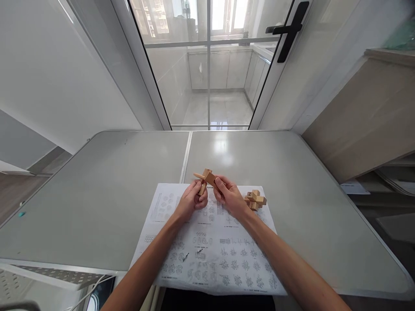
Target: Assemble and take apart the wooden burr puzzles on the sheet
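Over the upper part of a printed instruction sheet (175,272), both my hands hold a partly joined wooden puzzle (209,177) made of light brown pieces. My left hand (192,199) is closed around its lower left piece, a rounded stick. My right hand (228,194) pinches the block on the right side between thumb and fingers. One thin wooden stick points out to the left above my left fingers. Just right of my right hand, a second wooden puzzle (255,199) of interlocked blocks rests on the sheet. My fingers hide part of the held pieces.
The grey table (97,203) has a seam running across its middle. Beyond its far edge stands a glass door with a black handle (288,30). A wooden shelf unit (363,125) borders the right side. A small teal bit (21,214) lies near the left edge.
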A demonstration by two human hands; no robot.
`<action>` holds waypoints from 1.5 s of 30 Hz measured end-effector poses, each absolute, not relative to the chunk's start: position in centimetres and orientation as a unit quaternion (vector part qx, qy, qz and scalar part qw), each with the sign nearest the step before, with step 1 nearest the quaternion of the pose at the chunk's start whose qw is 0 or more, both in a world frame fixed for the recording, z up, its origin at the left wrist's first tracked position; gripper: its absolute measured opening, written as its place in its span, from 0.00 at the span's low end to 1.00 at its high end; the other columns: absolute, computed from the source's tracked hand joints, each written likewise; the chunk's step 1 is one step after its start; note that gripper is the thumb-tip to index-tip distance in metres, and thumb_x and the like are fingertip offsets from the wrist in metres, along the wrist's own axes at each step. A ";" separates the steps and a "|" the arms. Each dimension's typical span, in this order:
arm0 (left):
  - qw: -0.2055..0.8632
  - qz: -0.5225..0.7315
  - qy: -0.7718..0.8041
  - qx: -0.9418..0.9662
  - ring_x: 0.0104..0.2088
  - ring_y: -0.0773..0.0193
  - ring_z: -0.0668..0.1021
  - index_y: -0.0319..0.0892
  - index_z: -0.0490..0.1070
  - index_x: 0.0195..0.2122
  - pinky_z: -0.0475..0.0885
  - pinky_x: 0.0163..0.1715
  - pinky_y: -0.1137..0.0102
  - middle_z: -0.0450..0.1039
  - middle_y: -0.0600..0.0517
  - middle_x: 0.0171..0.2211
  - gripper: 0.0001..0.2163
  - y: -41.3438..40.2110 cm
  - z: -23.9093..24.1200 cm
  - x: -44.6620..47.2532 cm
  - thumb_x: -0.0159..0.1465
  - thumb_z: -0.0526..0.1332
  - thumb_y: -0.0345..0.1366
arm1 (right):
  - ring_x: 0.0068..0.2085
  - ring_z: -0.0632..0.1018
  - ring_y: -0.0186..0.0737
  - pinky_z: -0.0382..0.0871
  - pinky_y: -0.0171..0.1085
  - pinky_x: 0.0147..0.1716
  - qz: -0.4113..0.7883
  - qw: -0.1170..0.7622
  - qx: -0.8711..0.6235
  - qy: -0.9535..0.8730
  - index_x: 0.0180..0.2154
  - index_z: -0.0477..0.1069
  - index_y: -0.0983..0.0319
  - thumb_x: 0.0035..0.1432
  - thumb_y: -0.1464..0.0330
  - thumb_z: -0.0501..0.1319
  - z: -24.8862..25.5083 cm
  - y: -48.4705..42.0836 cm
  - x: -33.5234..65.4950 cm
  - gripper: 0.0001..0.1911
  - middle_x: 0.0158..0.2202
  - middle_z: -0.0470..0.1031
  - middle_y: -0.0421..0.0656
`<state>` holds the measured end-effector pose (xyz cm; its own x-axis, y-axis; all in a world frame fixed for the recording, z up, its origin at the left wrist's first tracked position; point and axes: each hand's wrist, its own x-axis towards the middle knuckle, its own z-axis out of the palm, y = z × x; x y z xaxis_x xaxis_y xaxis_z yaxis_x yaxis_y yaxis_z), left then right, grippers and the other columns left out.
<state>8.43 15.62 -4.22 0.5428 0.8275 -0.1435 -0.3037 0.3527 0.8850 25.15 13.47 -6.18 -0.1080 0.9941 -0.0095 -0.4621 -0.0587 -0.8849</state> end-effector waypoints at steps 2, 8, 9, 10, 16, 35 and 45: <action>0.785 0.351 0.286 0.422 0.15 0.77 0.55 0.43 0.60 0.37 0.53 0.18 0.77 0.57 0.62 0.22 0.16 15.7 -4.4 8.3 0.72 0.61 0.50 | 0.18 0.59 0.28 0.55 0.31 0.20 0.631 0.573 -0.354 -0.386 0.48 0.76 0.57 0.64 0.48 0.66 -6.2 13.5 25.2 0.22 0.18 0.62 0.30; 0.816 0.328 0.269 0.392 0.16 0.77 0.51 0.43 0.59 0.33 0.54 0.17 0.78 0.55 0.62 0.22 0.17 16.0 -4.3 8.0 0.72 0.61 0.48 | 0.19 0.57 0.29 0.52 0.32 0.19 0.634 0.569 -0.359 -0.381 0.49 0.73 0.56 0.64 0.45 0.65 -6.2 13.4 25.2 0.24 0.19 0.59 0.29; 0.821 0.322 0.267 0.388 0.16 0.77 0.50 0.42 0.59 0.32 0.54 0.17 0.78 0.54 0.62 0.22 0.17 16.1 -4.2 7.9 0.72 0.61 0.47 | 0.19 0.56 0.29 0.52 0.32 0.19 0.638 0.569 -0.355 -0.378 0.48 0.72 0.56 0.64 0.44 0.65 -6.1 13.4 25.1 0.24 0.19 0.59 0.30; 0.827 0.317 0.264 0.382 0.16 0.77 0.50 0.42 0.59 0.32 0.53 0.17 0.78 0.53 0.62 0.22 0.17 16.1 -4.1 7.9 0.72 0.60 0.47 | 0.19 0.57 0.29 0.52 0.31 0.19 0.642 0.569 -0.350 -0.375 0.48 0.72 0.56 0.65 0.44 0.64 -6.1 13.4 25.0 0.24 0.20 0.59 0.30; 0.846 0.305 0.249 0.359 0.16 0.77 0.49 0.41 0.60 0.29 0.54 0.16 0.79 0.52 0.62 0.21 0.18 16.1 -4.0 7.6 0.73 0.60 0.45 | 0.19 0.59 0.29 0.52 0.31 0.19 0.662 0.574 -0.328 -0.353 0.47 0.69 0.55 0.65 0.44 0.63 -6.0 13.3 24.6 0.24 0.23 0.62 0.31; 0.782 0.378 0.338 0.363 0.17 0.75 0.45 0.42 0.63 0.31 0.52 0.10 0.82 0.45 0.64 0.20 0.17 16.3 -3.9 7.7 0.67 0.65 0.48 | 0.22 0.64 0.29 0.60 0.34 0.22 0.562 0.581 -0.396 -0.435 0.38 0.71 0.58 0.65 0.50 0.66 -5.2 13.1 24.2 0.19 0.26 0.68 0.34; 0.777 0.356 0.334 0.397 0.17 0.73 0.46 0.44 0.61 0.30 0.52 0.09 0.81 0.47 0.63 0.20 0.18 16.0 -4.3 8.0 0.68 0.62 0.50 | 0.22 0.64 0.31 0.57 0.34 0.21 0.558 0.576 -0.415 -0.430 0.40 0.73 0.58 0.64 0.50 0.66 -6.0 13.4 24.2 0.19 0.26 0.68 0.34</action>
